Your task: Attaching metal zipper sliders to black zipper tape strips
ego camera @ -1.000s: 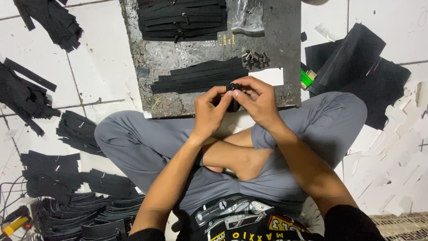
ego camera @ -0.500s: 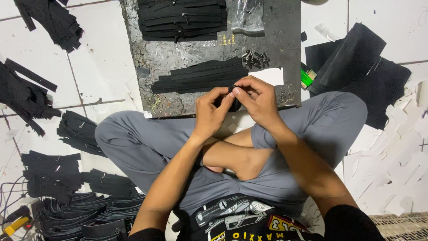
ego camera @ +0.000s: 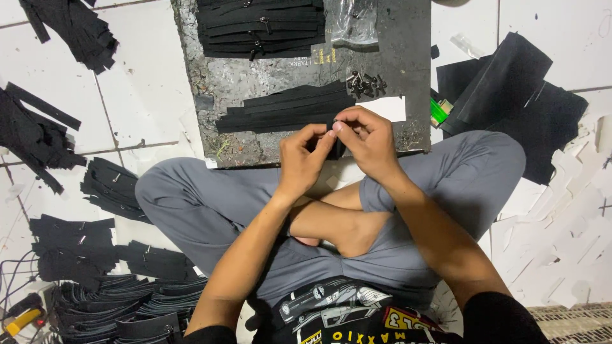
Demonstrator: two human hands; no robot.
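Two hands meet on one small black strip (ego camera: 336, 145), held above the near edge of the dark work board (ego camera: 408, 76). Left hand (ego camera: 305, 159) is closed, pinching the strip from the left; right hand (ego camera: 368, 141) is closed on its upper end, fingertips touching. Just beyond lies a row of black strips (ego camera: 287, 108), with small metal fittings (ego camera: 365, 83) beside it. Farther off, a second stack of strips (ego camera: 261, 27) and a clear plastic bag (ego camera: 354, 22).
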